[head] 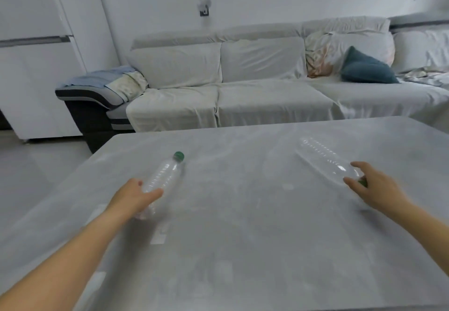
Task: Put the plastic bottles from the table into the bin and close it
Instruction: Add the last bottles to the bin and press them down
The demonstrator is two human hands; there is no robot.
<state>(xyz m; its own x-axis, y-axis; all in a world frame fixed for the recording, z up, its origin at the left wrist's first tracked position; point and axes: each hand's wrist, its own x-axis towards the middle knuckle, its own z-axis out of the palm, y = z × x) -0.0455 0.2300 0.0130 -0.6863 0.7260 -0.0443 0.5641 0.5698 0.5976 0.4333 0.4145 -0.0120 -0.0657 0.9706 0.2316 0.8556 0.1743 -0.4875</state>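
The right hand [371, 186] hides most of the right bottle's [325, 160] green cap; both forearms run off-frame.

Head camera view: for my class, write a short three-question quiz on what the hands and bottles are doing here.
1. True or false: both plastic bottles lie on their sides on the table.
2. Which bottle's green cap points away from the person? A) the left bottle B) the right bottle
3. Fill in: the bin is ____ in this view.

Key:
1. True.
2. A; the right hand covers the right bottle's cap end, the left hand wraps the left bottle's base end.
3. Not visible.
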